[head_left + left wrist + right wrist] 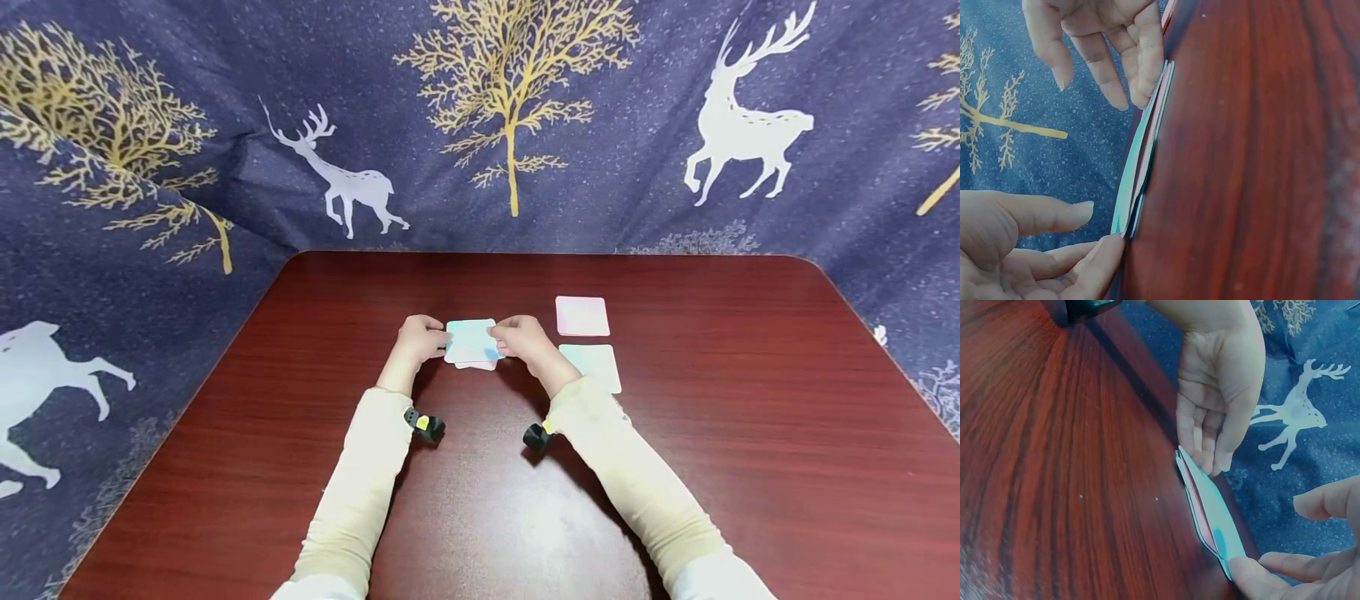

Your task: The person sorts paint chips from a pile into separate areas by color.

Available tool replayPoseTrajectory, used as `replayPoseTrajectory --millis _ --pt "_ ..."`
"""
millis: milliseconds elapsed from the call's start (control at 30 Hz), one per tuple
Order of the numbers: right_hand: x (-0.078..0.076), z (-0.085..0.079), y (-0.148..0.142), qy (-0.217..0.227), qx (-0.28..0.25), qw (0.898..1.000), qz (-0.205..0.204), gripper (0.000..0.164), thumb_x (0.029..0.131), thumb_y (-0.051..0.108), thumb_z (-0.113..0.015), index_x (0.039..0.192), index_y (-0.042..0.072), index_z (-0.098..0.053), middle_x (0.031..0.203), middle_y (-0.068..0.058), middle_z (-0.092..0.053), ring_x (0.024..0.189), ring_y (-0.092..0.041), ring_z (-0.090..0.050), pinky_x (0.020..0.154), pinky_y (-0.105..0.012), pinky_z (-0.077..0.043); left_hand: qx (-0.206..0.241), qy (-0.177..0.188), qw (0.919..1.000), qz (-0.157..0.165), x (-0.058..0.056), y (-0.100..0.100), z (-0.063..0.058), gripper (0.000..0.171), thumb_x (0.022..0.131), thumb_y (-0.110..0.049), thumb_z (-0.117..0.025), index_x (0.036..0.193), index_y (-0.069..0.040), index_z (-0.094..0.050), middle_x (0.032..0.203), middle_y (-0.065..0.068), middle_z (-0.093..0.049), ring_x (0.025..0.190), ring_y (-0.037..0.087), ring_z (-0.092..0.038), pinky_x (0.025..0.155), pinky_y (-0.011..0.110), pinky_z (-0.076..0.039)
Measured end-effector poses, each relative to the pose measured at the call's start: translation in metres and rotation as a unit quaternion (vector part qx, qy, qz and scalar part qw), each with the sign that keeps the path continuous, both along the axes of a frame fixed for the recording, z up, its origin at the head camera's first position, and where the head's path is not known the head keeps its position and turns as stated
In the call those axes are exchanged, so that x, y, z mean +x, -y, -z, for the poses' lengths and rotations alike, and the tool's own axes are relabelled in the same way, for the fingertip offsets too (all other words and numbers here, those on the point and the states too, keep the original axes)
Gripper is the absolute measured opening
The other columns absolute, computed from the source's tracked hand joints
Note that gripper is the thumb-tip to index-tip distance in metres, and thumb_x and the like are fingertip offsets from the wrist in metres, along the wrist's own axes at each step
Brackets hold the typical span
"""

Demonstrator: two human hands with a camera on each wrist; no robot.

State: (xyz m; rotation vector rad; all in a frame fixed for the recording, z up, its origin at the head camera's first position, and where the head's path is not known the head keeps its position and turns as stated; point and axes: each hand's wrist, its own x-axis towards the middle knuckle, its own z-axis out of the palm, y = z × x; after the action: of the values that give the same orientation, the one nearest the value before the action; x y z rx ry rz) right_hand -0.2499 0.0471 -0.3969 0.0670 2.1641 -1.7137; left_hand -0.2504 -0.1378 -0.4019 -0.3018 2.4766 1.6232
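Observation:
A small stack of square, rounded-corner cards, pale green on top with a pink layer below, is held between both hands near the back of the table. Its layers gape slightly in the wrist views. My left hand grips the left edge with its fingertips; one digit stands apart from the cards in the left wrist view. At the opposite edge, my right hand pinches a corner of the top card. A pink card sticks out under the front edge.
Right of the right hand lie a pink square card and a pale green card, partly behind the forearm. They rest on a glossy reddish-brown table. A blue cloth with deer and trees hangs behind it.

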Motion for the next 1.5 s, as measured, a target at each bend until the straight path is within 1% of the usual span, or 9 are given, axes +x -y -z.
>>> replayPoseTrajectory --millis 167,333,400,633,933,1100,1233,1367,1500 --pt "0.001 0.000 0.001 0.001 -0.005 1.000 0.006 0.044 0.093 0.017 -0.055 0.128 -0.009 -0.049 0.129 -0.022 -0.053 0.114 -0.032 -0.057 0.098 -0.035 -0.049 -0.018 -0.011 0.9998 0.007 0.001 0.000 0.001 0.036 0.091 0.000 -0.055 0.124 0.014 -0.053 0.119 0.029 -0.057 0.106 0.037 -0.063 0.086 0.037 -0.055" --pt "0.001 0.001 0.001 0.000 -0.004 1.000 0.009 0.044 0.093 0.017 -0.055 0.128 -0.009 -0.049 0.129 -0.023 -0.053 0.114 -0.032 -0.058 0.097 -0.035 -0.049 -0.060 -0.029 0.9977 0.011 0.001 0.001 0.002 0.033 0.088 -0.001 -0.056 0.119 0.010 -0.059 0.111 0.026 -0.063 0.100 0.033 -0.066 0.084 0.036 -0.056" --pt "0.001 0.001 0.001 -0.002 -0.003 1.000 0.009 0.044 0.094 0.018 -0.055 0.128 -0.010 -0.049 0.128 -0.023 -0.053 0.114 -0.032 -0.058 0.097 -0.035 -0.049 -0.063 -0.033 0.9975 0.011 0.001 0.002 0.002 0.033 0.088 -0.001 -0.057 0.119 0.009 -0.060 0.110 0.025 -0.063 0.100 0.033 -0.065 0.085 0.036 -0.056" --pt "0.002 0.002 0.000 -0.008 0.012 1.000 0.007 0.043 0.094 0.019 -0.055 0.126 -0.010 -0.051 0.129 -0.022 -0.053 0.115 -0.031 -0.058 0.098 -0.035 -0.048 -0.016 -0.027 0.9995 0.001 -0.001 0.001 0.002 0.033 0.086 0.005 -0.059 0.119 0.010 -0.057 0.114 0.026 -0.061 0.100 0.033 -0.063 0.085 0.035 -0.056" --pt "0.001 0.002 -0.001 0.008 -0.003 1.000 0.014 0.044 0.096 0.017 -0.052 0.128 -0.012 -0.048 0.131 -0.024 -0.052 0.115 -0.033 -0.058 0.100 -0.036 -0.047 0.015 -0.026 0.9996 0.002 -0.002 -0.001 -0.001 0.033 0.086 0.010 -0.056 0.119 0.011 -0.054 0.112 0.025 -0.060 0.086 0.021 -0.060 0.081 0.031 -0.056" --pt "0.000 0.003 -0.002 0.007 -0.002 1.000 0.019 0.045 0.095 0.017 -0.053 0.129 -0.012 -0.048 0.124 -0.024 -0.056 0.105 -0.028 -0.060 0.096 -0.035 -0.050 0.022 -0.023 0.9995 0.005 -0.001 -0.001 -0.004 0.033 0.087 0.010 -0.055 0.120 0.011 -0.054 0.111 0.025 -0.060 0.085 0.020 -0.059 0.079 0.029 -0.056" --pt "0.000 0.002 -0.003 0.001 -0.006 1.000 0.026 0.042 0.095 0.015 -0.054 0.127 -0.011 -0.051 0.118 -0.023 -0.059 0.095 -0.023 -0.061 0.093 -0.034 -0.052 0.023 -0.031 0.9992 0.006 0.000 -0.001 -0.005 0.033 0.087 0.010 -0.055 0.119 0.011 -0.054 0.110 0.025 -0.060 0.086 0.020 -0.060 0.079 0.030 -0.056" --pt "0.000 0.002 -0.004 -0.024 -0.017 0.999 0.043 0.035 0.091 0.006 -0.056 0.122 -0.010 -0.057 0.113 -0.022 -0.061 0.081 -0.017 -0.062 0.088 -0.033 -0.054 0.023 -0.041 0.9989 0.002 0.001 0.000 -0.008 0.032 0.087 0.009 -0.056 0.119 0.009 -0.055 0.109 0.023 -0.059 0.087 0.021 -0.060 0.081 0.032 -0.056" --pt "-0.002 0.002 -0.008 -0.050 -0.041 0.995 0.074 0.032 0.086 -0.004 -0.059 0.117 -0.012 -0.060 0.104 -0.023 -0.064 0.069 -0.013 -0.062 0.083 -0.034 -0.056 0.035 -0.047 0.9983 0.003 0.003 -0.003 -0.012 0.032 0.086 0.008 -0.057 0.119 0.008 -0.055 0.110 0.022 -0.060 0.090 0.023 -0.060 0.083 0.035 -0.056"
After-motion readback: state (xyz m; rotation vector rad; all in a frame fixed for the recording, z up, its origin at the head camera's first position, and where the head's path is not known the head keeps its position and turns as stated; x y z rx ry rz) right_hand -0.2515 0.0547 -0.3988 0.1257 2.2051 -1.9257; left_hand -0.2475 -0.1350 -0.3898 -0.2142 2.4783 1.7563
